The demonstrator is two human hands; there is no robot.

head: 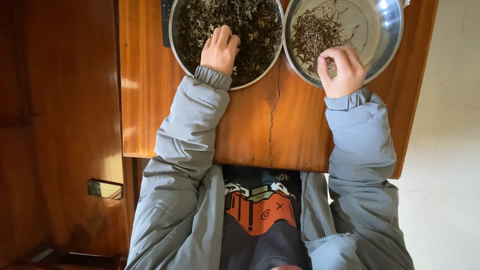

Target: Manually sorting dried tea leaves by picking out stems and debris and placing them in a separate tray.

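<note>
Two round metal basins stand side by side on a wooden table (pixel 260 125). The left basin (pixel 176 46) is full of dark dried leaves (pixel 250 25). My left hand (pixel 219 50) lies palm down on those leaves, fingers dug into the pile. The right basin (pixel 385 35) holds a smaller heap of thin dried stems (pixel 315 32) on its left side. My right hand (pixel 342 70) hovers over that basin's near rim, thumb and fingers pinched together; whether a bit of leaf sits between them I cannot tell. Grey jacket sleeves cover both arms.
A crack (pixel 272 115) runs down the tabletop between my arms. A dark flat object (pixel 166 22) lies left of the left basin. A wooden wall or cabinet (pixel 60 125) stands on the left, pale tiled floor (pixel 445 150) on the right.
</note>
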